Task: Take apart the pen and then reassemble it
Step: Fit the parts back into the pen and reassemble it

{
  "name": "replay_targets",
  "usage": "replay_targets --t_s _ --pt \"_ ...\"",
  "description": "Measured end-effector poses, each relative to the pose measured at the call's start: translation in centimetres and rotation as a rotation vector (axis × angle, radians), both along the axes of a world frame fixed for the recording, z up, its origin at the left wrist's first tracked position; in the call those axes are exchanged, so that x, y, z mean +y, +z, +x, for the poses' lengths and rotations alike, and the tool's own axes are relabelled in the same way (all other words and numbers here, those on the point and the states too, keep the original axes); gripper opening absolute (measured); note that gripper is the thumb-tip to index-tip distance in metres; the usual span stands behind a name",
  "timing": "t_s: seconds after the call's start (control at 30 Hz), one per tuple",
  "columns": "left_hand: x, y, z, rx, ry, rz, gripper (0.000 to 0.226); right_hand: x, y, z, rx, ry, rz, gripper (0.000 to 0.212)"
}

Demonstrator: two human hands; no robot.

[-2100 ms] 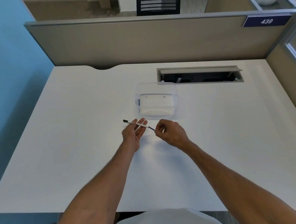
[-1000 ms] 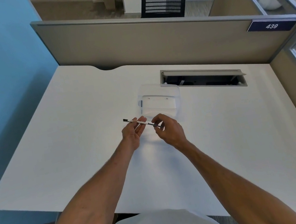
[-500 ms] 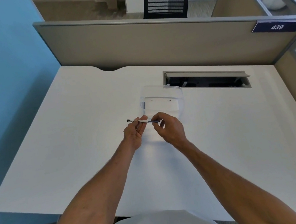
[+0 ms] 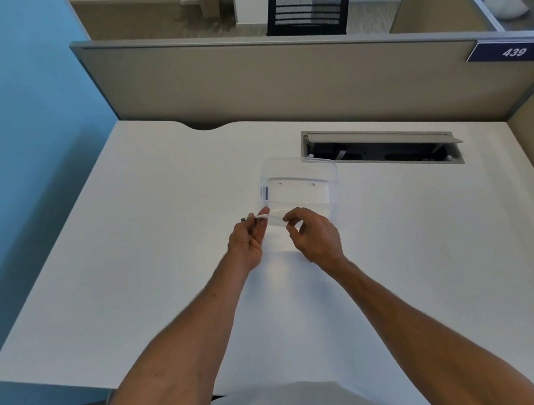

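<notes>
Your left hand [image 4: 246, 241] holds the pen [image 4: 256, 217] above the white tabletop [image 4: 146, 241]. The left fingers [image 4: 263, 212] are pinched narrow on the pale barrel, and the pen's dark end juts out to the left of the hand. The pen lies roughly level, pointing left to right, at the near left corner of the clear plastic box [image 4: 299, 185].

Your right hand [image 4: 312, 235] is just right of the left, apart from it. Its fingers [image 4: 290, 216] are curled with thumb and forefinger close together; whether they hold a small pen part cannot be told, as the spot is too small and blurred.

The clear plastic box rests on the tabletop just beyond both hands. A small dark blue piece [image 4: 266, 193] shows at its left wall. To the far right of the box is the open cable slot [image 4: 380, 147].
</notes>
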State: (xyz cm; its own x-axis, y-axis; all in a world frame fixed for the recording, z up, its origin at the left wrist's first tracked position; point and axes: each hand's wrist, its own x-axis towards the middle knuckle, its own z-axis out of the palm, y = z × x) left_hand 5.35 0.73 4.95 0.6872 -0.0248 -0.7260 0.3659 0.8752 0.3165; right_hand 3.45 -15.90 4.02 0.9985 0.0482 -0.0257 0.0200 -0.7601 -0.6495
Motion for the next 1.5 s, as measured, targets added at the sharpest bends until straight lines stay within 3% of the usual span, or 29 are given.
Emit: replay_targets --t_s 0.23,0.37,0.5,0.63,0.8,0.97,1.23,1.5 --pt "0.2 -0.5 0.2 0.006 -0.048 0.059 0.010 -0.9 -0.7 -0.2 0.056 -0.090 0.003 0.019" --pt "0.1 -1.0 -0.1 0.006 -0.068 0.122 0.035 -2.2 -1.8 -0.9 0.116 -0.178 -0.034 0.020" --pt "0.0 -0.9 -0.3 -0.006 -0.090 0.174 0.037 -3.2 -2.8 -1.6 0.215 -0.243 -0.113 0.024" --pt "-0.1 -1.0 -0.4 -0.007 -0.134 0.187 0.023 -3.5 -3.2 -2.0 0.304 -0.216 -0.199 0.023" --pt "-0.4 -1.5 -0.2 0.008 -0.151 0.220 0.043 -3.5 -3.8 -2.5 0.331 -0.092 -0.240 0.022" --pt "-0.6 -2.4 0.0 0.029 -0.178 0.267 0.045 -3.1 -4.1 -2.3 0.331 -0.069 -0.301 0.019" --pt "-0.3 -3.0 0.0 0.060 -0.179 0.324 0.045 -3.0 -3.8 -2.0 0.350 -0.104 -0.257 0.015" --pt "-0.4 -3.1 -0.2 0.041 -0.160 0.311 0.045 -2.7 -2.9 -1.9 0.248 -0.021 -0.052 0.014"
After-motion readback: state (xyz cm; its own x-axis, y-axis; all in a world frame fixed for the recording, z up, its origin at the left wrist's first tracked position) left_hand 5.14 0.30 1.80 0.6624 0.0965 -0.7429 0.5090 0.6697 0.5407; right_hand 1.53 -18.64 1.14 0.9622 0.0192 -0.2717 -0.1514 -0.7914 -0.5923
